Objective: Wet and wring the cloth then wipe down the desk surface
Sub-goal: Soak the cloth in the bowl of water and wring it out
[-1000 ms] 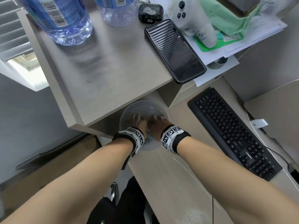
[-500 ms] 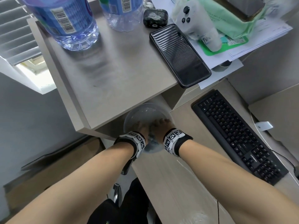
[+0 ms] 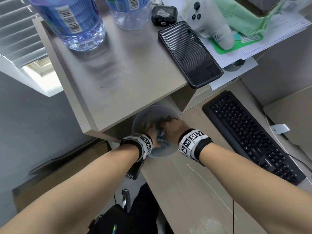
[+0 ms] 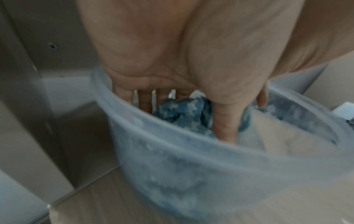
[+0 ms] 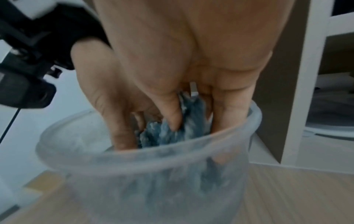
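A translucent plastic bowl [image 3: 145, 115] stands on the light wood desk [image 3: 189, 186], partly under the raised shelf. Inside it lies a wet blue-grey cloth [image 4: 184, 112] [image 5: 168, 131] [image 3: 161, 140], bunched up. Both hands reach down into the bowl. My left hand [image 3: 154, 135] [image 4: 172, 97] has its fingers and thumb around the cloth from the left. My right hand [image 3: 173, 127] [image 5: 184, 115] digs thumb and fingers into the same bunch from the right. Fingertips below the rim [image 5: 172, 151] show only dimly through the plastic wall.
The raised shelf [image 3: 128, 68] above the bowl carries two water bottles [image 3: 70, 19], a black phone [image 3: 190, 53], a small dark case, a white controller [image 3: 211, 24] and papers. A black keyboard [image 3: 253, 137] lies to the right on the desk. A wet streak runs along the desk near me.
Both hands have closed in on the cloth inside the bowl, the fingers curling round it. The head view has shifted slightly; the bowl has stayed in place.
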`<state>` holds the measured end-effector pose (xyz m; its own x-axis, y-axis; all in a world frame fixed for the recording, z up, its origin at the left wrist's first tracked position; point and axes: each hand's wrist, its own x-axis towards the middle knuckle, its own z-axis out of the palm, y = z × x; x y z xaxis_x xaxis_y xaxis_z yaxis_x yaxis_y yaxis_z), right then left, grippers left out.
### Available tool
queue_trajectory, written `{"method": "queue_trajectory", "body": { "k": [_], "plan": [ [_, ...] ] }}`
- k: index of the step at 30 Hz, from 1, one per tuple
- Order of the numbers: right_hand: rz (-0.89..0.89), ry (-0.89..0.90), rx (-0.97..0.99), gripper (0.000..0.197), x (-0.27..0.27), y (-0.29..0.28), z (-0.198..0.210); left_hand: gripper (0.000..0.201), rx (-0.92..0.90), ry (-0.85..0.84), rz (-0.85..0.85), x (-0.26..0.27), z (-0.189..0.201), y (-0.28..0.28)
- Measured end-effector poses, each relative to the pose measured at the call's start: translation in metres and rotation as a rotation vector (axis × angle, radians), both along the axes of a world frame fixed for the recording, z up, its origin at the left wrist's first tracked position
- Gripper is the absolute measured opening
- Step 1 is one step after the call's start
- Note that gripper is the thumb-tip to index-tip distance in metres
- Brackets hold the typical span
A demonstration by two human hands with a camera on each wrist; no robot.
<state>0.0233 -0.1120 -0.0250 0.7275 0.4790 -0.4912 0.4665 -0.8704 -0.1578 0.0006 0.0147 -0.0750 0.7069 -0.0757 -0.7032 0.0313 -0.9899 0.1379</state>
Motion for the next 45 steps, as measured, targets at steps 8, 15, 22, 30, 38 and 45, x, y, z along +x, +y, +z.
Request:
{"method": "queue_trajectory", "body": {
  "k": [8, 15, 22, 30, 38, 45],
  "plan": [
    [-0.012, 0.158, -0.075, 0.052, -0.004, 0.008, -0.035, 0.068, 0.048, -0.045, -0.083, 0.008, -0.016, -0.004],
    [-0.39, 0.162, 0.265, 0.034, 0.011, -0.007, 0.009, 0.047, -0.189, -0.028, 0.291, 0.008, 0.012, 0.003],
    [-0.649, 0.253, 0.682, 0.011, 0.007, -0.036, 0.057, 0.059, -0.374, -0.129, 0.513, -0.004, 0.043, 0.018],
    [-0.595, 0.069, 0.762, 0.014, -0.001, -0.056, 0.089, 0.034, -0.181, -0.089, 0.396, -0.022, 0.074, 0.021],
    [-0.486, 0.114, 0.597, 0.014, -0.027, -0.048, 0.075, 0.023, -0.403, -0.149, 0.634, -0.027, 0.101, 0.021],
    [-0.529, 0.283, 0.682, 0.009, -0.045, -0.03, 0.063, 0.017, -0.823, 0.057, 1.009, -0.025, 0.142, -0.015]
  ]
}}
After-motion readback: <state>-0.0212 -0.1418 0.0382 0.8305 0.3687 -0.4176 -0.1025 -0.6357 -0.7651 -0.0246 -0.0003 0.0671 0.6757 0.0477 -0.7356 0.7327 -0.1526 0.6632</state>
